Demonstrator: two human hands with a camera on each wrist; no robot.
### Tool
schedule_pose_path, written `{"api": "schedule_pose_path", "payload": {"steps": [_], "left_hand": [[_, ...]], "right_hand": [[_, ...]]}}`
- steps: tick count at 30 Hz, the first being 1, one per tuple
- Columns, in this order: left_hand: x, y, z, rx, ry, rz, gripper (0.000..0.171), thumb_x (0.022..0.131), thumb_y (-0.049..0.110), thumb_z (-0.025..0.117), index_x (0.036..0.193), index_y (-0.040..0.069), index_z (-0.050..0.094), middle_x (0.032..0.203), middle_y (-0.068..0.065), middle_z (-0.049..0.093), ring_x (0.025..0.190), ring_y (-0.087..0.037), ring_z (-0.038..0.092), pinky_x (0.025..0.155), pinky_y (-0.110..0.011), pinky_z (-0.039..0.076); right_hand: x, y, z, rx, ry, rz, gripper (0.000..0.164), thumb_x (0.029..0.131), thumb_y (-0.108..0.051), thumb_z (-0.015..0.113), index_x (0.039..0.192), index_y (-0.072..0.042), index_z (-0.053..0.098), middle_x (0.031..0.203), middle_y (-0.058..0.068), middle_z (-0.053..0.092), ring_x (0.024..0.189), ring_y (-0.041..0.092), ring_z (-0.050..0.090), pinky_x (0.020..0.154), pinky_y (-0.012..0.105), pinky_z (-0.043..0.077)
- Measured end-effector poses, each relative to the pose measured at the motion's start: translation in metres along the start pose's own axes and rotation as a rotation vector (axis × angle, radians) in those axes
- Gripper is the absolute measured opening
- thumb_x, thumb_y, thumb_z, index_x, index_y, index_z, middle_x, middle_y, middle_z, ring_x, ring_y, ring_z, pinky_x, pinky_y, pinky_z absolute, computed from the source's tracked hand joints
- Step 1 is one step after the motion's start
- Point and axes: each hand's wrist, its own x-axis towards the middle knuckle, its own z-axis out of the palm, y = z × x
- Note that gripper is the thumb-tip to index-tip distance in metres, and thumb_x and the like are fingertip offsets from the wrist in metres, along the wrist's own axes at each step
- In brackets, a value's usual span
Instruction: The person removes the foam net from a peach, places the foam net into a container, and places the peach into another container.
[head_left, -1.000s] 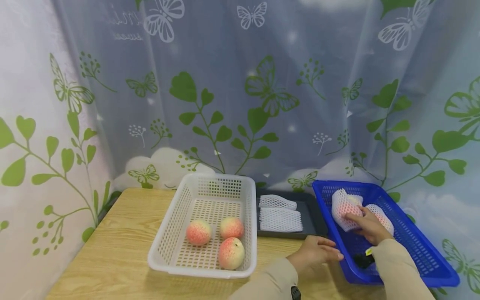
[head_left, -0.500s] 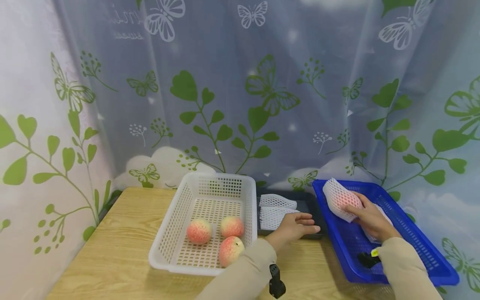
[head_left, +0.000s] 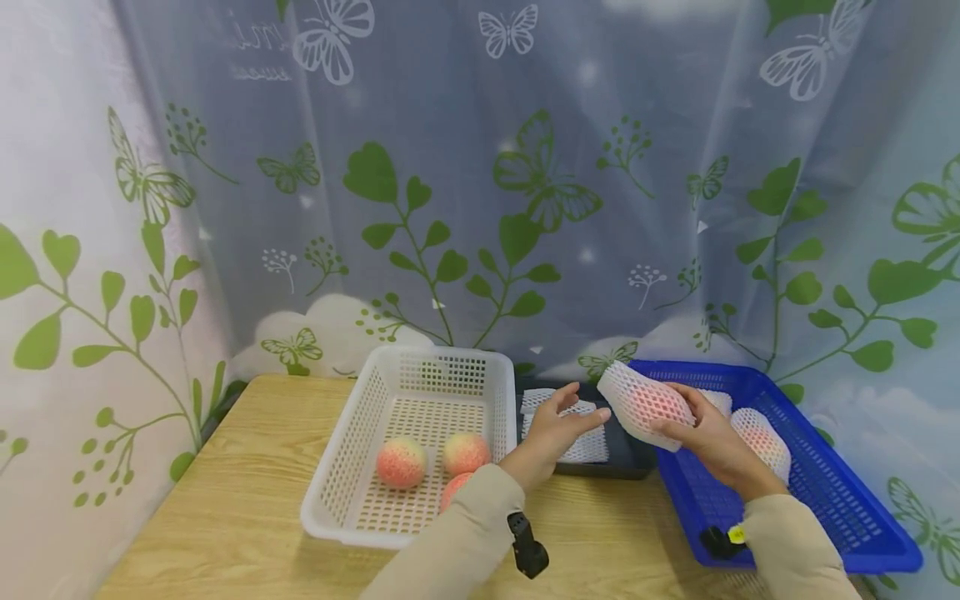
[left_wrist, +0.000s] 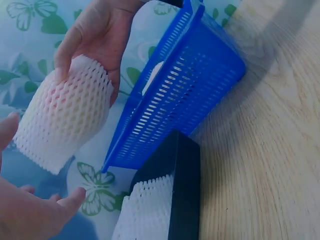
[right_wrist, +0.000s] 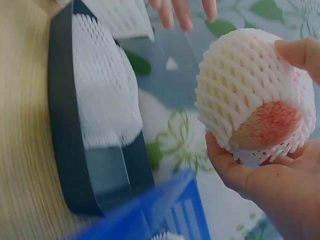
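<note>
My right hand (head_left: pixel 712 437) grips a peach in a white foam net (head_left: pixel 647 408), lifted over the left rim of the blue basket (head_left: pixel 843 487). Thumb and fingers lie on opposite sides of the net, and in the right wrist view red-speckled skin shows through the net's open end. Facing it, my left hand (head_left: pixel 549 433) holds nothing, its fingers spread above the dark tray (head_left: pixel 630 457). White foam nets (head_left: pixel 587 446) lie flat in that tray, partly covered by the left hand in the head view. In the left wrist view the left hand's fingers (left_wrist: pixel 70 202) stand apart from the netted peach.
A white basket (head_left: pixel 322 500) on the wooden table (head_left: pixel 232 467) holds bare peaches (head_left: pixel 401 463), one partly behind the left sleeve. More netted fruit (head_left: pixel 761 442) lies in the blue basket. A printed curtain (head_left: pixel 450 167) stands behind the table.
The right hand has lifted the netted peach out of the blue basket and moved it left. The left hand has moved from beside the blue basket leftward and up over the dark tray.
</note>
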Motion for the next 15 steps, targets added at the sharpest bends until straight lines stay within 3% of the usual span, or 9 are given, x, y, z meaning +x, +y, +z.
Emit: {"api": "schedule_pose_path", "payload": {"steps": [7,12,15], "left_hand": [[-0.006,-0.001,-0.002,-0.130,0.025,0.002,0.083,0.086,0.024,0.073,0.151,0.008,0.025,0.150,-0.024,0.030,0.134,-0.041,0.037,0.104,-0.052,0.040],[-0.018,-0.008,0.001,-0.170,0.048,-0.031,0.081,0.085,0.023,0.074,0.150,0.005,0.028,0.147,-0.029,0.031,0.128,-0.038,0.045,0.098,-0.052,0.046],[-0.027,-0.015,0.003,-0.200,0.051,-0.048,0.076,0.085,0.022,0.074,0.147,0.004,0.033,0.139,-0.025,0.044,0.113,-0.029,0.057,0.091,-0.043,0.052]], "right_hand": [[-0.008,-0.002,0.026,0.039,-0.092,-0.055,0.070,0.092,-0.010,0.061,0.146,0.002,0.018,0.138,0.019,0.035,0.109,0.002,0.052,0.087,0.020,0.049],[-0.017,0.002,0.042,0.087,-0.147,-0.062,0.066,0.092,-0.005,0.059,0.146,0.000,0.021,0.132,0.009,0.041,0.110,0.007,0.055,0.088,0.025,0.051],[-0.022,0.004,0.050,0.108,-0.175,-0.059,0.067,0.092,-0.006,0.059,0.145,0.001,0.020,0.133,0.009,0.041,0.111,0.010,0.056,0.087,0.027,0.052]]}}
